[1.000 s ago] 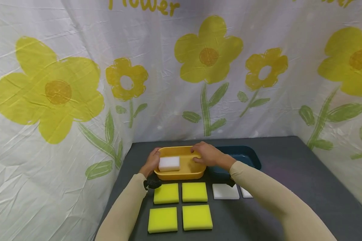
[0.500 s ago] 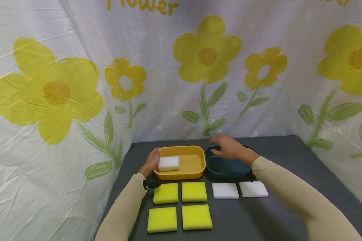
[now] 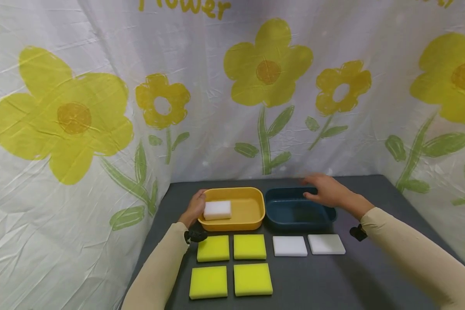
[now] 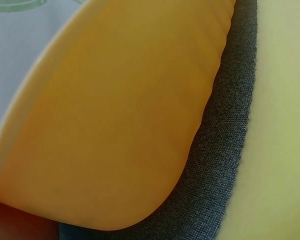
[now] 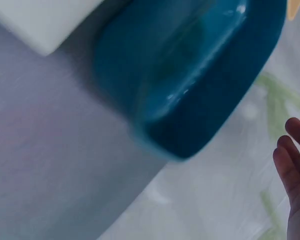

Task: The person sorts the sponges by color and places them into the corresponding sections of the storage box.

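Observation:
My left hand (image 3: 195, 207) grips the left end of a yellow plastic tray (image 3: 252, 226). Bits of its fingers show beside the tray wall (image 4: 115, 125) in the left wrist view. A thick white sponge (image 3: 217, 209) lies inside, at the tray's left side. My right hand (image 3: 327, 190) is raised over the right end of a dark blue tray (image 3: 294, 224), holding nothing, fingers apart. The right wrist view shows those fingers (image 5: 290, 160) extended beside the blue tray (image 5: 115, 75), whose inside shows no contents.
In front of the yellow tray lie yellow sponges (image 3: 249, 246) in two rows of two. Two flat white sponges (image 3: 289, 246) lie before the blue tray. A flower-printed curtain (image 3: 217, 150) hangs behind the dark grey tabletop (image 3: 372, 215).
My right hand has moved right, from the yellow tray across the blue one to its right end, uncovering the second white sponge. My left hand has kept its place on the yellow tray.

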Action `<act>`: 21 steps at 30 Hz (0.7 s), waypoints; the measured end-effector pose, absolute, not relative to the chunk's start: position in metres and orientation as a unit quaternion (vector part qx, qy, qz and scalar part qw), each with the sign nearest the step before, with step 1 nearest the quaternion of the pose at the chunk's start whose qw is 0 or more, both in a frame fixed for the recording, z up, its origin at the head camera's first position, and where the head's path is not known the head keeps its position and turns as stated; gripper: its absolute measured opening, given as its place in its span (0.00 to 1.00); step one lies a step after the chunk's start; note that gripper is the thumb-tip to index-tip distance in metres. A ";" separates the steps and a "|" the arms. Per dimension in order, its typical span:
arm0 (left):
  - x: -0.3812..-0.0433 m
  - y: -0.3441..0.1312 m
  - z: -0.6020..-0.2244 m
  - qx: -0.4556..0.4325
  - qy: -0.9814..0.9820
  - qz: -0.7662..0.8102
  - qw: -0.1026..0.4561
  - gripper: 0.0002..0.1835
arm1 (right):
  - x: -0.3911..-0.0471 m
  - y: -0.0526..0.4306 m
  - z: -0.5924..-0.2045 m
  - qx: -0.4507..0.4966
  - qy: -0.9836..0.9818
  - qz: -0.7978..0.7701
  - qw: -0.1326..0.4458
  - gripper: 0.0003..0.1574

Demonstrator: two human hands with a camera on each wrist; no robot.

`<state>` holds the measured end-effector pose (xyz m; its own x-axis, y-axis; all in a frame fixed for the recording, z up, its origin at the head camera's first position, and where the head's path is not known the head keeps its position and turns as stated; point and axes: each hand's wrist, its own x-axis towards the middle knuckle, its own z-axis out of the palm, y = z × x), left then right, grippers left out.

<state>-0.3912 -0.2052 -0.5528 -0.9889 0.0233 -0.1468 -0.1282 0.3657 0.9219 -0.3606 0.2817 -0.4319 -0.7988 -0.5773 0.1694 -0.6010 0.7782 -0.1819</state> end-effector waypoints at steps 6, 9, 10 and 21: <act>-0.391 -0.205 -0.552 -0.036 0.822 0.564 0.068 0.26 | -0.345 0.310 -0.431 0.301 -0.949 0.084 0.046 0.26; -0.391 -0.205 -0.552 -0.041 0.820 0.566 0.072 0.25 | -0.338 0.321 -0.432 0.298 -0.950 0.081 0.043 0.29; -0.391 -0.206 -0.551 -0.042 0.820 0.566 0.073 0.25 | -0.336 0.325 -0.433 0.296 -0.951 0.083 0.042 0.30; -0.389 -0.205 -0.550 -0.040 0.828 0.556 0.066 0.26 | -0.310 0.356 -0.436 0.297 -0.949 0.104 -0.005 0.37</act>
<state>-0.3891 -0.2051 -0.5505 -0.9882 0.0067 -0.1533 -0.1393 0.3791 0.9148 -0.3102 0.3558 -0.4361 -0.8230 -0.5656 0.0520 -0.5635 0.8016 -0.1998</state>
